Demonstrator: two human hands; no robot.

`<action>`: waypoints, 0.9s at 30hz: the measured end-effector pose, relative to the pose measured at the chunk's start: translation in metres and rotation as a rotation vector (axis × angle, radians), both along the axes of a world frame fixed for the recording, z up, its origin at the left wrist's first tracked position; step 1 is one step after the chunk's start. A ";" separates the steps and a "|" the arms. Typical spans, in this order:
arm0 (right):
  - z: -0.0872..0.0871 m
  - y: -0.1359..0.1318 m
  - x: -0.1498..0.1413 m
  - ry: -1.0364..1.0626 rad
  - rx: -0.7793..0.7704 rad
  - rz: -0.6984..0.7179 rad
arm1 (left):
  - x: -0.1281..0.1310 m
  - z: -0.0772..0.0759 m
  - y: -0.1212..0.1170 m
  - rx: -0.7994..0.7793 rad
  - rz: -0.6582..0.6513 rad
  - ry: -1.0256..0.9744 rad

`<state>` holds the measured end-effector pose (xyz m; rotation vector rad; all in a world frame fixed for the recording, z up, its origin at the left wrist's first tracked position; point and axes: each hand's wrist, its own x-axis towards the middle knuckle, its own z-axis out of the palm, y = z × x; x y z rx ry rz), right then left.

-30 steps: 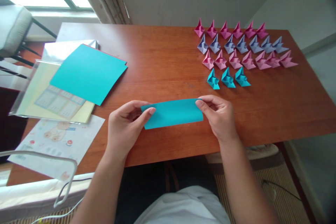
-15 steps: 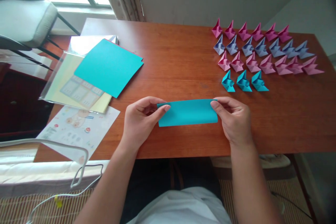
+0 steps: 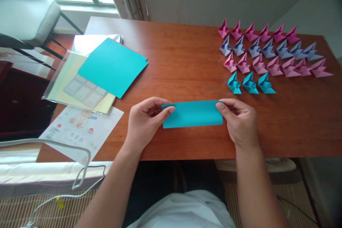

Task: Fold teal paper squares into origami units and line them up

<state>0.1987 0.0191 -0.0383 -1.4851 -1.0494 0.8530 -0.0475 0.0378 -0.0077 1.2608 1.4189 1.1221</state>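
Observation:
A turquoise sheet of paper (image 3: 193,114), seen as a long rectangle, stretches between my two hands above the near part of the table. My left hand (image 3: 146,123) pinches its upper left corner between thumb and fingers. At the opposite corner, my right hand (image 3: 239,121) grips the paper the same way, thumb on the near face. Whether the sheet is folded behind cannot be made out. Just beyond my right hand stand three turquoise origami pieces (image 3: 250,83) in a row.
Rows of pink origami pieces (image 3: 259,64), lilac ones (image 3: 255,47) and magenta ones (image 3: 251,32) fill the far right. On the left lie turquoise sheets (image 3: 113,67) over a plastic packet (image 3: 60,82), beside a printed sheet (image 3: 80,131). A white metal tube (image 3: 61,144) crosses the lower left.
My hands keep the same hold on the turquoise paper. The whole view has shifted slightly, so everything appears a little further right.

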 end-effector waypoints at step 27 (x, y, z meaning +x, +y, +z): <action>0.001 0.000 0.000 -0.018 0.001 0.010 | 0.000 0.001 0.000 0.007 0.000 0.008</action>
